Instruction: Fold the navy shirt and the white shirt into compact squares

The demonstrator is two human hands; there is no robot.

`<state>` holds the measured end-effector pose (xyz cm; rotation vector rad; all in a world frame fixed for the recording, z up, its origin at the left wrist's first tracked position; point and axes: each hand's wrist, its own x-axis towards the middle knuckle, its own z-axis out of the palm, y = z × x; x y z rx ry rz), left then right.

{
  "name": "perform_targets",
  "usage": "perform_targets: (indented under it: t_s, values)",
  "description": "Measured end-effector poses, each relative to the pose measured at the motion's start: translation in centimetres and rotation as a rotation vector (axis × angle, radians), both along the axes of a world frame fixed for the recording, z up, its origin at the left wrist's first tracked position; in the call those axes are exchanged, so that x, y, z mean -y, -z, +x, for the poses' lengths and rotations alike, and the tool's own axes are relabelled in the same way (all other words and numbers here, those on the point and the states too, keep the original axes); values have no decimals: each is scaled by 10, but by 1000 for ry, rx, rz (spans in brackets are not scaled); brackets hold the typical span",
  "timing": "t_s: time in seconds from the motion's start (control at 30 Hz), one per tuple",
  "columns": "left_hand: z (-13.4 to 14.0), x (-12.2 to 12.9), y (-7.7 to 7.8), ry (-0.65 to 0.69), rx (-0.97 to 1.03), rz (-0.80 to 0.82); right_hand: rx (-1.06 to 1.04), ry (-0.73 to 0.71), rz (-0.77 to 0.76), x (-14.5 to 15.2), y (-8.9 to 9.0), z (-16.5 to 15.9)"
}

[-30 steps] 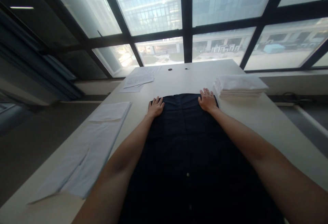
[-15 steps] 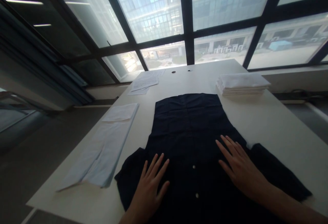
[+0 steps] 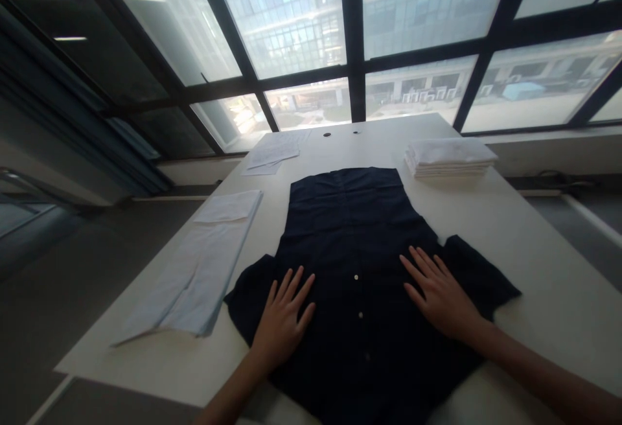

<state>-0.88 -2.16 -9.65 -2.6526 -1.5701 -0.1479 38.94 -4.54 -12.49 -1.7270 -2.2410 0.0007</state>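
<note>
A dark navy shirt (image 3: pixel 345 230) with short sleeves and pale buttons down its middle lies spread on the white table (image 3: pixel 544 269). Flat on its left side, near the left sleeve, rests my left hand (image 3: pixel 282 318), fingers spread. My right hand (image 3: pixel 440 292) presses on the shirt's right side beside the right sleeve (image 3: pixel 479 276), its fingers stretched out too. Neither hand grips the cloth. The shirt's lower end runs toward the near edge of the table and is dim there.
Left of the shirt lies a folded white garment or cloth (image 3: pixel 194 269). Paper sheets (image 3: pixel 272 151) lie at the far left of the table, and a stack of folded white cloths (image 3: pixel 449 156) at the far right. Large windows (image 3: pixel 301 17) rise behind the table.
The shirt has shifted away from me along the table under my flat hands, and more of its lower part shows. Its right sleeve has come inward.
</note>
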Motion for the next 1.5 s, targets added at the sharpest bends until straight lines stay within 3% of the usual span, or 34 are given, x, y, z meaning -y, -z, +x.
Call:
perform_targets:
  t_s: [0.3, 0.43, 0.57, 0.77, 0.9, 1.13, 1.27, 1.5]
  values:
    - [21, -108, 3, -83, 1, -38, 44, -38, -75, -127, -6, 17]
    - [27, -134, -3, -94, 42, -67, 23, 0, -55, -151, -11, 12]
    - [45, -114, -13, 1, 145, -72, -145, 31, 53, -130, -14, -30]
    - [85, -46, -10, 324, 204, -212, -193, -287, -34, -62, -13, -96]
    - [84, -29, -5, 383, 153, -199, -119, -300, -68, -38, -15, -84]
    - [80, -32, -9, 392, 167, -222, -67, -336, -70, -24, -20, -37]
    - [80, -34, -21, 417, 248, -317, -100, -314, -91, -24, -20, -32]
    - [66, -38, -50, 490, 461, -631, -289, -363, -140, -29, -23, -28]
